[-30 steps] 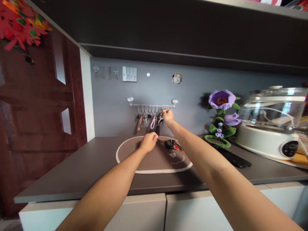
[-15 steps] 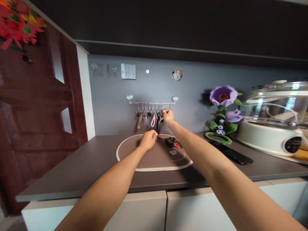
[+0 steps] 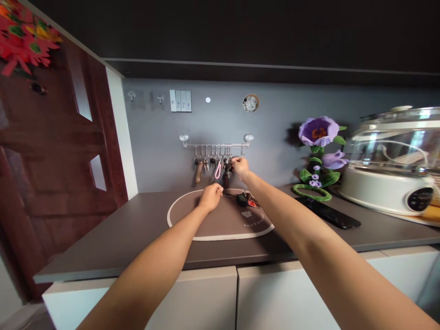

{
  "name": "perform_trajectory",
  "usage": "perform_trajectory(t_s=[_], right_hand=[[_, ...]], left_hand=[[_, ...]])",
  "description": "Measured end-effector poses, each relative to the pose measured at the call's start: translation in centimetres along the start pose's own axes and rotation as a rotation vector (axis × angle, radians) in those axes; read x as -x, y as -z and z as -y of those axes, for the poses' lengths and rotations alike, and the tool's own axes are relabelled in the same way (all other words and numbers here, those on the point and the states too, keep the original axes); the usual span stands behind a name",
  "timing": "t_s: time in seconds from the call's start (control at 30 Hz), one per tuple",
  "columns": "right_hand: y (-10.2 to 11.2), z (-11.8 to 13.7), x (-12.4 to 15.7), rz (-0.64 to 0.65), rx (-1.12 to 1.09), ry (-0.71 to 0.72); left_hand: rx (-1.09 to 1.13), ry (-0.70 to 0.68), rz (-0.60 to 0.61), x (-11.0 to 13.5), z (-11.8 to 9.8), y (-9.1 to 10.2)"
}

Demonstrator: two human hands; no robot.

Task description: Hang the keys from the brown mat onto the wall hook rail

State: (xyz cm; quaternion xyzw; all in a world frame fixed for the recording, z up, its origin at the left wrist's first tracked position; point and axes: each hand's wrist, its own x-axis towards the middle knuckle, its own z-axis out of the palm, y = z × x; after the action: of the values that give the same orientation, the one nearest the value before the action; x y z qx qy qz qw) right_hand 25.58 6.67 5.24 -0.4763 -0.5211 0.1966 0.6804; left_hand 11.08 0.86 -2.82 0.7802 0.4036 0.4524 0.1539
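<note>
My right hand (image 3: 241,167) is raised to the wall, thumb and fingers pinched at the right end of a row of hanging keys (image 3: 206,162). A bunch of keys (image 3: 229,172) is at its fingertips. The keys hang from hooks on a clear rail (image 3: 216,145); among them are a pink strap loop (image 3: 218,170) and a brown fob (image 3: 199,173). Lower down, my left hand (image 3: 211,197) is closed above the oval brown mat (image 3: 206,229); what its fingertips hold is too small to tell. Right of it, a black car key (image 3: 242,199) with a red tag (image 3: 252,202) lies on the mat.
On the right stand a purple knitted flower (image 3: 319,132), a black phone (image 3: 330,213) lying flat, and a white appliance with a clear cover (image 3: 381,188). A dark cabinet (image 3: 240,36) overhangs the counter (image 3: 113,229). A brown door (image 3: 58,174) is at left.
The view has shifted slightly. Both hands stay in nearly the same places, and the keys at my right fingertips have turned a little.
</note>
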Motion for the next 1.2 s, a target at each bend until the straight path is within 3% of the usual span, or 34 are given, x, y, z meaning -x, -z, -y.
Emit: perform_trajectory(t_s=[0.3, 0.5, 0.67, 0.93, 1.2], right_hand=[[1.9, 1.5, 2.6, 0.046, -0.020, -0.107], [3.6, 1.9, 5.1, 0.168, -0.042, -0.142], [5.0, 0.7, 6.9, 0.202, 0.049, -0.084], [7.1, -1.3, 10.1, 0.182, 0.450, 0.056], [7.4, -1.9, 11.5, 0.125, 0.609, 0.169]], left_hand=[[0.041, 0.014, 0.039, 0.2, -0.3, 0.2], [0.029, -0.027, 0.078, 0.5, -0.8, 0.4], [0.000, -0.041, 0.098, 0.7, -0.8, 0.5], [-0.025, -0.076, 0.120, 0.7, -0.4, 0.6], [-0.052, -0.043, 0.113, 0.9, -0.5, 1.0]])
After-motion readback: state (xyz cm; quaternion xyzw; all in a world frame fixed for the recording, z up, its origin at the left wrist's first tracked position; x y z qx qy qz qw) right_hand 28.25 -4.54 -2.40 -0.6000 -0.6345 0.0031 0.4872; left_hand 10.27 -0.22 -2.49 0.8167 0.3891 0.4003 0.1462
